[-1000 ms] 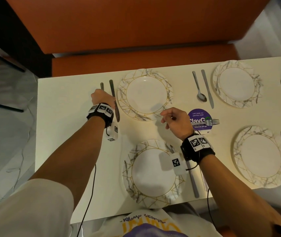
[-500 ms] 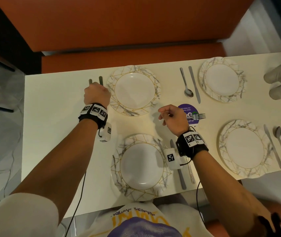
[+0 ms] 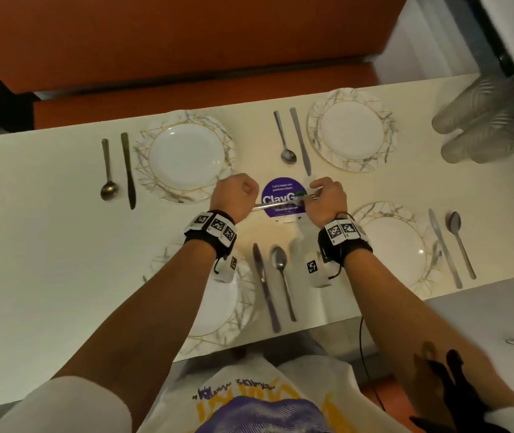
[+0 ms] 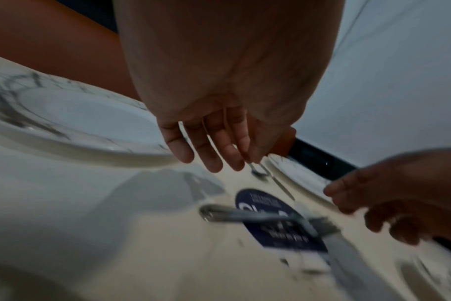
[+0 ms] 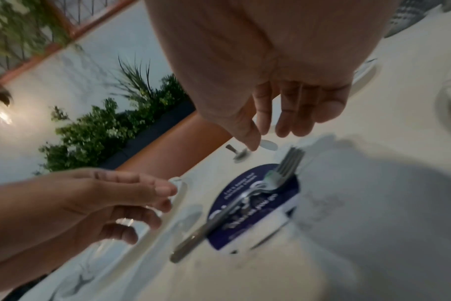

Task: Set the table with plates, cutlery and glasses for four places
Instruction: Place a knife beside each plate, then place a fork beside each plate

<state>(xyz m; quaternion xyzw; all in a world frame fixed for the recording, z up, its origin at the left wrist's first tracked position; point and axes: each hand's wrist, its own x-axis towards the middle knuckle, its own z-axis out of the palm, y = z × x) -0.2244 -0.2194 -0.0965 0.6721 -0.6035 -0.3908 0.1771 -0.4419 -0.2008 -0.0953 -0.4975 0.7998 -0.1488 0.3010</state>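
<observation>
A small stack of forks lies across a round purple sticker in the middle of the table. My left hand hovers over the handle end and my right hand over the tines. In the wrist views the left fingers and the right fingers hang loose above the forks and hold nothing. Marbled plates stand at far left, far right and near right. My left arm partly hides the near left plate. A knife and spoon lie beside each plate.
Clear plastic glasses lie on their sides at the table's far right corner. An orange bench runs along the far side. The near table edge sits just in front of my body.
My left hand has left the spoon and knife at the far left place and come to the centre. My right hand has shifted right over the fork tines.
</observation>
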